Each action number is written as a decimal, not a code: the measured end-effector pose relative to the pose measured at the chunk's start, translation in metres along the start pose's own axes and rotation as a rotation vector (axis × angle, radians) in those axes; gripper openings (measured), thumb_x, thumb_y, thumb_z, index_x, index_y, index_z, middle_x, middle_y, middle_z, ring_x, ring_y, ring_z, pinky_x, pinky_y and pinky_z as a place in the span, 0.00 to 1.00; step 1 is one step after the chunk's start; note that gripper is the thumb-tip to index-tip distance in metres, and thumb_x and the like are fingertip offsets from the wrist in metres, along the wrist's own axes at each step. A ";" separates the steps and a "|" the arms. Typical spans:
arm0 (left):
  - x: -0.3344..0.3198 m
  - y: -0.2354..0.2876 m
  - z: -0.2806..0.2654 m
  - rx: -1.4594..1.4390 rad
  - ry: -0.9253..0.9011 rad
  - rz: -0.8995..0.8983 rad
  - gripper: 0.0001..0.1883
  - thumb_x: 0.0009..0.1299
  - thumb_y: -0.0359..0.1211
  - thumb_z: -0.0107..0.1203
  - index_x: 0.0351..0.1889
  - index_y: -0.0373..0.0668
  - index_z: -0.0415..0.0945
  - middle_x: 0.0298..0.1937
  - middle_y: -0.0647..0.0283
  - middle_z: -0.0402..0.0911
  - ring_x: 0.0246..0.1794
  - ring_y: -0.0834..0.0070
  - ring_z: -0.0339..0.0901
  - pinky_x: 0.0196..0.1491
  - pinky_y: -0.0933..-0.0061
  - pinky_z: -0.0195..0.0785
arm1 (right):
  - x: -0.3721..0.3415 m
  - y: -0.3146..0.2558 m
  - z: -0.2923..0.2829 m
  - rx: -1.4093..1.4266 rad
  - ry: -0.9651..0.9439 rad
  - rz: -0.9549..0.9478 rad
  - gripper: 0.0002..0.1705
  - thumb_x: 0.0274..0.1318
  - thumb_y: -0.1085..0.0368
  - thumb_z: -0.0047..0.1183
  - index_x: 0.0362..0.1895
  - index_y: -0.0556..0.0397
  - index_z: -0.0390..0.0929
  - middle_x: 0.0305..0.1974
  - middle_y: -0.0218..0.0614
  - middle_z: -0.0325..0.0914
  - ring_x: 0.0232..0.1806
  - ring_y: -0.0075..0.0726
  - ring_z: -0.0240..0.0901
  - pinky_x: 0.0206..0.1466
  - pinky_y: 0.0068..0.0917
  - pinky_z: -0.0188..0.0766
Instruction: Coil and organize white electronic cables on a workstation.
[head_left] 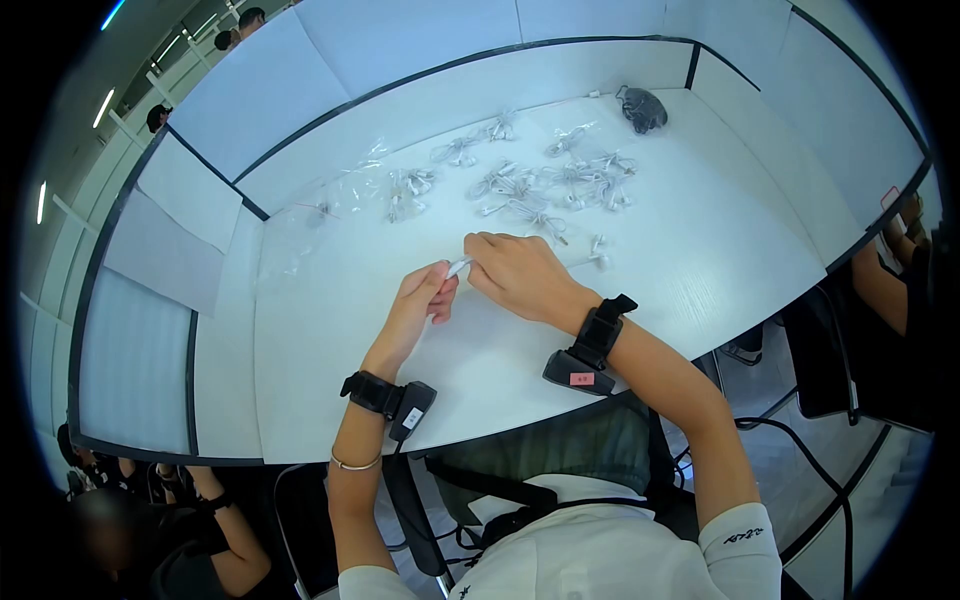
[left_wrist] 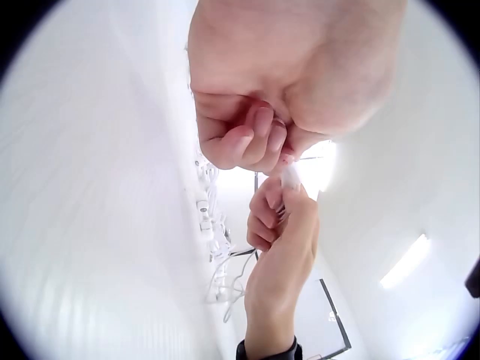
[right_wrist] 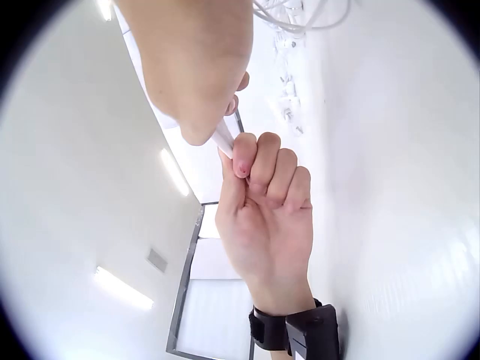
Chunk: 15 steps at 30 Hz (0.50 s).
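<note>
Above the middle of the table, both hands hold a slim white piece [head_left: 458,267] of a white cable between them. My left hand [head_left: 424,295] pinches its near end between thumb and forefinger, the other fingers curled in. My right hand [head_left: 520,275] grips the far end, covering much of it; white cable strands [left_wrist: 282,212] show inside its fingers in the left wrist view. A white cable end [head_left: 600,252] lies on the table to the right of the right hand, with a thin cord leading back toward it. In the right wrist view a cable loop [right_wrist: 319,22] hangs by the right hand.
Several bundled white cables [head_left: 520,185] lie across the table's far half. Clear plastic bags [head_left: 350,190] lie at the back left, and a dark grey bundle [head_left: 642,110] at the back right. Low white panels [head_left: 450,85] enclose the table [head_left: 700,220]. Other people sit on both sides.
</note>
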<state>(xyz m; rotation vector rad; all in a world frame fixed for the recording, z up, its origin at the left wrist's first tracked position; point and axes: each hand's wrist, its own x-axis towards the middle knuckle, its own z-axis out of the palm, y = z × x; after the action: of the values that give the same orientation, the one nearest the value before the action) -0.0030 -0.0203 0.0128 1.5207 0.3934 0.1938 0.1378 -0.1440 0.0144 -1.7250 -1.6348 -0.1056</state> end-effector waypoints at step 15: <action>-0.002 0.003 0.001 0.006 -0.030 0.052 0.22 0.74 0.51 0.39 0.23 0.48 0.58 0.18 0.77 0.50 0.16 0.88 0.45 0.19 0.84 0.41 | 0.000 0.004 -0.008 0.072 -0.029 -0.058 0.05 0.52 0.66 0.43 0.32 0.53 0.67 0.25 0.40 0.69 0.27 0.46 0.69 0.28 0.40 0.63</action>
<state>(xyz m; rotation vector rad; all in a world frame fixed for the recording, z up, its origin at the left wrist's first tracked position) -0.0047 -0.0217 0.0157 1.5387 0.3317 0.2107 0.1447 -0.1482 0.0181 -1.6327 -1.6892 -0.0491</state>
